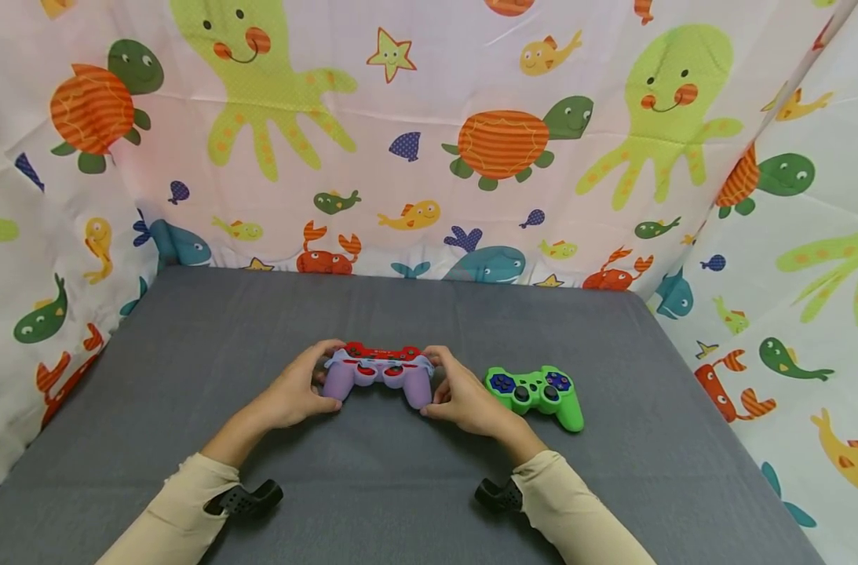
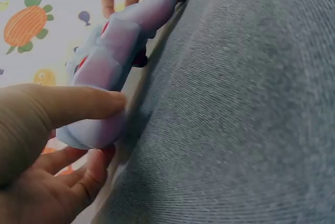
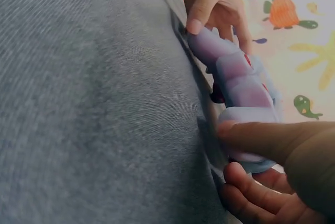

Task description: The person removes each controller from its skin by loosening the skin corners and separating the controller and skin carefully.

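Observation:
Between the hands is a red game controller [image 1: 382, 353] with a lavender silicone cover [image 1: 418, 384] over its grips and lower face. The red top strip shows bare, and the cover's bluish edge is bunched at both upper corners. My left hand [image 1: 297, 391] holds the left grip, thumb [image 2: 89, 102] on the near side and fingers curled behind. The right grip is pinched likewise by my right hand [image 1: 464, 399], its thumb [image 3: 256, 135] lying along the cover. In both wrist views the cover hides most of the controller.
A green game controller [image 1: 542, 392] with dark blue buttons lies just right of my right hand. Grey cloth [image 1: 372, 502] covers the table. A curtain [image 1: 436, 94] printed with sea animals stands along the back and sides. Black wrist straps [image 1: 248, 500] show at both sleeves.

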Available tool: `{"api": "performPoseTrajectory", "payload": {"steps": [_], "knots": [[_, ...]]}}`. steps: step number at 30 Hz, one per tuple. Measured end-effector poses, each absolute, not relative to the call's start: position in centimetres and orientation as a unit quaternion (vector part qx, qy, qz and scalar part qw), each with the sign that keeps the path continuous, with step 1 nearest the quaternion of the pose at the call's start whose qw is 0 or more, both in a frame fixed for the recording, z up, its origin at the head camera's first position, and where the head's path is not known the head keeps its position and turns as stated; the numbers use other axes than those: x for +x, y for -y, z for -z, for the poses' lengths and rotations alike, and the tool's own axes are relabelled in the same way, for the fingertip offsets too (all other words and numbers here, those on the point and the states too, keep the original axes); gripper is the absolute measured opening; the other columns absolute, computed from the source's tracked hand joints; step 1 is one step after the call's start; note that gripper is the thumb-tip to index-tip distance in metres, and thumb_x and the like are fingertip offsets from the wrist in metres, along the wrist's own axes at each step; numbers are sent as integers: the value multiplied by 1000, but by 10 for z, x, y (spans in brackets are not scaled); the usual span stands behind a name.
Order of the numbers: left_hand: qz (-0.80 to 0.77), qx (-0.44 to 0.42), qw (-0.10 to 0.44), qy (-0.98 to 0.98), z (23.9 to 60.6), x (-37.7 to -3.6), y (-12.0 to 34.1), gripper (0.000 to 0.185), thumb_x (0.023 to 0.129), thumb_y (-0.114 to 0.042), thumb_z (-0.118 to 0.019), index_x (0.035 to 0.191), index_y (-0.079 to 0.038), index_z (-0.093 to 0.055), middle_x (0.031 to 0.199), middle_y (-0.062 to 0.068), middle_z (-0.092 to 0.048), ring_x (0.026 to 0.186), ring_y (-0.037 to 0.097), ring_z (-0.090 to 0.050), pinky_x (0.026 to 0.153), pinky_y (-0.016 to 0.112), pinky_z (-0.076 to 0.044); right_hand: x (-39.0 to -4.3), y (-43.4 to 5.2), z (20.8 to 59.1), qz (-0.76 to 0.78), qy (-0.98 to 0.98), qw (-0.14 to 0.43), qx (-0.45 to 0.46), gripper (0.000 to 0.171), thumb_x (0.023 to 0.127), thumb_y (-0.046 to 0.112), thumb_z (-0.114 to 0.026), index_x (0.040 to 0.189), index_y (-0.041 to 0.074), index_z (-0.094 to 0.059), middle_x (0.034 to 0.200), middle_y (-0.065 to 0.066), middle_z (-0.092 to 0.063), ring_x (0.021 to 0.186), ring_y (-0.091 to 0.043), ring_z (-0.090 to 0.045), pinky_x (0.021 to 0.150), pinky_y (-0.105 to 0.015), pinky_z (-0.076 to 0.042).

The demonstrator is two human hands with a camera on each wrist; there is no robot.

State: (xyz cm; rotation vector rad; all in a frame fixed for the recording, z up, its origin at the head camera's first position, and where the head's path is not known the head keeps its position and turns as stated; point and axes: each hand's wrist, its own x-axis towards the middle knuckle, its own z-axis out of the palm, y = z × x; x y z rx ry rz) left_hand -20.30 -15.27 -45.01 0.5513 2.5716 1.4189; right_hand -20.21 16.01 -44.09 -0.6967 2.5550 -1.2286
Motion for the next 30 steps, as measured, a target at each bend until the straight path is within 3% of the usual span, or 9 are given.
{"api": "performPoseTrajectory", "payload": {"steps": [8, 12, 16, 22, 25, 28, 30], "knots": [[-555, 163, 111, -808, 452, -207, 157, 91, 80, -2, -83, 155, -4, -31, 157, 23, -35, 112, 32, -65, 80, 26, -56, -204, -163, 443, 492, -832, 121, -226, 73, 88, 4, -77, 147, 6, -33, 144, -21, -43, 70, -12, -61, 66, -22, -51], [-557, 162, 108, -808, 454, -209, 158, 92, 78, -2, -85, 152, -1, -30, 153, 25, -38, 108, 30, -65, 79, 27, -55, -205, -163, 442, 508, -823, 137, -214, 73, 88, 2, -76, 147, 2, -33, 146, -24, -41, 72, -13, -61, 67, -21, -50], [-555, 149, 101, -812, 457, -210, 160, 84, 75, -3, -87, 144, -2, -39, 144, 24, -45, 96, 24, -63, 74, 27, -53, -205, -162, 443, 511, -823, 149, -201, 71, 87, 1, -76, 144, 2, -34, 148, -24, -40, 72, -13, -61, 66, -21, -50], [-557, 158, 90, -810, 461, -212, 163, 75, 70, -3, -90, 131, -3, -46, 123, 20, -52, 75, 14, -58, 63, 25, -48, -203, -162, 443, 502, -827, 160, -197, 70, 87, 3, -77, 141, 3, -33, 150, -23, -36, 72, -12, -60, 65, -21, -49], [-556, 165, 86, -810, 462, -212, 163, 73, 69, -4, -91, 126, -3, -47, 98, 15, -57, 65, 11, -54, 58, 24, -45, -203, -162, 444, 501, -827, 158, -199, 70, 87, 4, -78, 141, 2, -33, 151, -24, -35, 72, -13, -60, 65, -21, -49], [-554, 165, 85, -812, 462, -212, 163, 71, 68, -5, -92, 123, -3, -48, 74, 6, -52, 59, 9, -50, 55, 24, -42, -203, -162, 444, 497, -830, 155, -201, 70, 88, 5, -78, 141, 3, -32, 152, -24, -36, 72, -13, -60, 65, -21, -49], [-552, 165, 87, -813, 461, -212, 162, 71, 68, -7, -93, 122, -3, -48, 68, 2, -49, 57, 8, -47, 54, 24, -40, -203, -162, 443, 495, -832, 151, -200, 69, 88, 6, -78, 141, 3, -33, 151, -24, -37, 71, -13, -60, 65, -21, -49]]}}
